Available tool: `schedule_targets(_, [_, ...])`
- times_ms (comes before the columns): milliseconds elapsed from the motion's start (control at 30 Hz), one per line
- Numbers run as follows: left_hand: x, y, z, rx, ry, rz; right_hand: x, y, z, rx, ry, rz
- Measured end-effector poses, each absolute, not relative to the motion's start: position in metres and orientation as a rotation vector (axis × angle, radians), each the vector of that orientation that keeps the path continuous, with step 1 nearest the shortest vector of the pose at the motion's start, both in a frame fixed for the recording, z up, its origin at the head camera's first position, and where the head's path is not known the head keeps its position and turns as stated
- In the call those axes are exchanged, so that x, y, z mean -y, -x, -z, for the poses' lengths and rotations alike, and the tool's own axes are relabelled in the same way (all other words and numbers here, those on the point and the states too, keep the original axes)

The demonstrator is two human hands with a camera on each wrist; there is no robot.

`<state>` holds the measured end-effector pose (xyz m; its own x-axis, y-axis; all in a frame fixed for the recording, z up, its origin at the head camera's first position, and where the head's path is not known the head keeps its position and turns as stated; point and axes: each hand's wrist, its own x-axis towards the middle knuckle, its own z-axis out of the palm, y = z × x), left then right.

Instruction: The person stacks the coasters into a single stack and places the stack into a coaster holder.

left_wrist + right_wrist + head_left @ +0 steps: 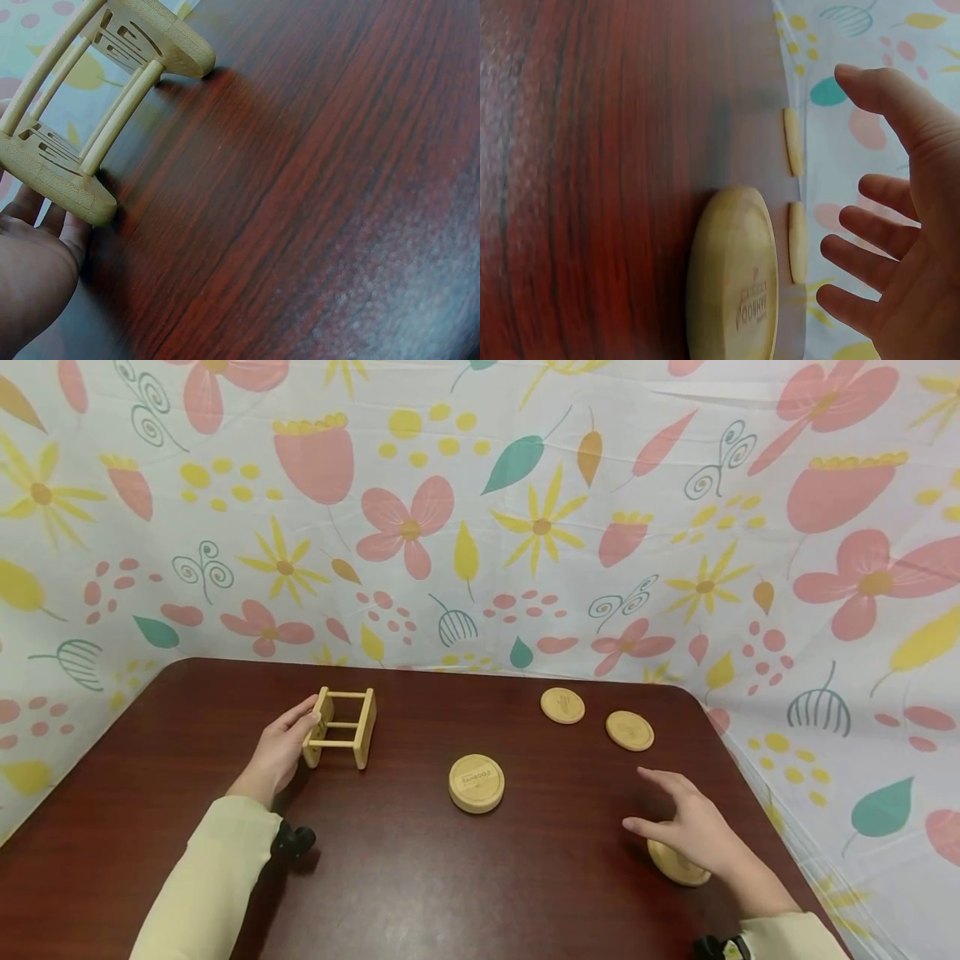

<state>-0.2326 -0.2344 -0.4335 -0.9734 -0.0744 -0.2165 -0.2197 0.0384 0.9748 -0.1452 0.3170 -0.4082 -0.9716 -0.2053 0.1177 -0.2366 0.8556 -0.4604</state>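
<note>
My left hand (281,750) grips the left side panel of a small wooden rack (365,731), which has slotted side panels joined by round rods. In the left wrist view the rack (127,109) is seen close up, with fingertips behind its near panel. My right hand (693,827), thumb and fingers spread, hovers over a round wooden coaster (681,867) and partly hides it. The right wrist view shows that coaster (742,285) with printing on its face, apart from the fingers.
A thicker round wooden piece (476,783) with printed lettering lies mid-table. Two thin coasters, a left one (562,705) and a right one (630,731), lie toward the far right. A flower-print cloth (465,527) hangs behind the dark wooden table (420,893).
</note>
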Motion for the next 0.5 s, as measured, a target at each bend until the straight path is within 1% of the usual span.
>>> schedule_targets(500, [0.234, 0.234, 0.435, -2.179, 0.32, -2.102, -0.336, 0.138, 0.405, 3.036, -0.29, -0.768])
